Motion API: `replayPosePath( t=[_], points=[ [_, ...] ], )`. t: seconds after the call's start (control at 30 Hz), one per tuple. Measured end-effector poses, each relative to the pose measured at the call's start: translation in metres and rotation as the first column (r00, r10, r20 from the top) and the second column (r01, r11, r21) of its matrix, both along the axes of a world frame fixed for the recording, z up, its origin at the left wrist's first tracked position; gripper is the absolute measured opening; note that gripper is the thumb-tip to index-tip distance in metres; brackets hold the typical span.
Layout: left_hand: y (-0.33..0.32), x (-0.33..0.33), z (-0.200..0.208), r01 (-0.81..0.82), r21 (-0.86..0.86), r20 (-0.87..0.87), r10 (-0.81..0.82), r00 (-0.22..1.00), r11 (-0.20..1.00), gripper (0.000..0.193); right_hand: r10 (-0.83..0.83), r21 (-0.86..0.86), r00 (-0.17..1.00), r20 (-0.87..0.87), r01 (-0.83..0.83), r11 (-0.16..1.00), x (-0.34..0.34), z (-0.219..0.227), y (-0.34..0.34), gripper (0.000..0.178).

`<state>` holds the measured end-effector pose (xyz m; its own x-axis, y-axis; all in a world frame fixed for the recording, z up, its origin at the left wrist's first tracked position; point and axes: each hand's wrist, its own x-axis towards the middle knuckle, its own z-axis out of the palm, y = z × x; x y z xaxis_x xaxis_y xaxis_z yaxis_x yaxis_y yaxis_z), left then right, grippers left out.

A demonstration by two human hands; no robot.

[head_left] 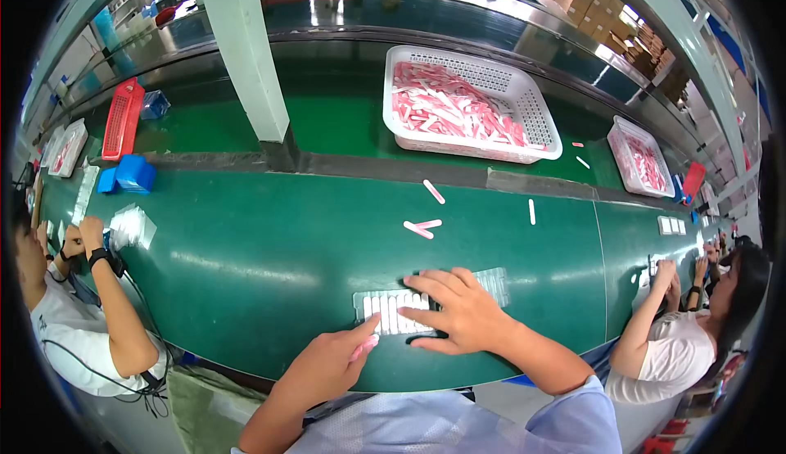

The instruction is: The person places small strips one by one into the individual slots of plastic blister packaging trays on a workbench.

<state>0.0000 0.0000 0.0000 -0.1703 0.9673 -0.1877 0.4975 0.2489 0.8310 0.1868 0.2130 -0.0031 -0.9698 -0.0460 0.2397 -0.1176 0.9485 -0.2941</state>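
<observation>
A clear plastic tray point(357, 305) with a row of narrow white strips point(390, 312) in it lies on the green table in front of me. My left hand point(329, 362) is closed round one or more small pink-and-white strips point(363, 346), and its index fingertip touches the tray's left part. Spread over the tray's right part, my right hand point(460, 311) has its fingers apart and rests on the tray and the strips. Another clear tray point(493, 285) lies partly behind my right hand.
Loose pink-and-white strips point(423, 229) lie farther up the green table point(246, 241). A white basket point(536, 153) full of them stands beyond the dark ledge, near a white post point(241, 53). Co-workers sit at left point(90, 323) and right point(679, 323).
</observation>
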Motion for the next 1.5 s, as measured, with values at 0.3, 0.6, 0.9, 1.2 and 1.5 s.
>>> replayPosePath(
  t=[0.3, 0.6, 0.9, 1.2, 1.5],
  points=[
    [-0.008, -0.005, -0.004, -0.175, 0.064, 0.290, 0.150, 0.945, 0.982, 0.036, -0.038, -0.110, 0.999, 0.004, 0.038, 0.993, -0.009, 0.009, -0.009, 0.052],
    [-0.015, 0.011, -0.002, -0.486, -0.188, 0.730, 0.453, 0.512, 0.853, 0.022, -0.009, -0.160, 0.999, 0.044, 0.016, 0.987, -0.015, 0.023, -0.017, 0.051],
    [-0.010, 0.032, -0.003, -0.250, -0.150, 0.827, 0.260, 0.498, 0.957, 0.027, -0.374, -0.808, 0.918, 0.131, 0.317, 0.496, 0.000, 0.022, -0.030, 0.010],
    [-0.021, 0.021, -0.011, -0.209, -0.336, 0.863, 0.389, 0.322, 0.918, 0.032, -0.197, 0.070, 0.933, -0.301, 0.228, 0.971, 0.052, -0.004, 0.019, 0.018],
    [-0.022, 0.017, -0.016, -0.188, -0.281, 0.937, 0.311, 0.160, 0.941, 0.033, -0.223, -0.143, 0.967, -0.120, 0.205, 0.968, 0.048, 0.007, 0.008, 0.033]
  ],
)
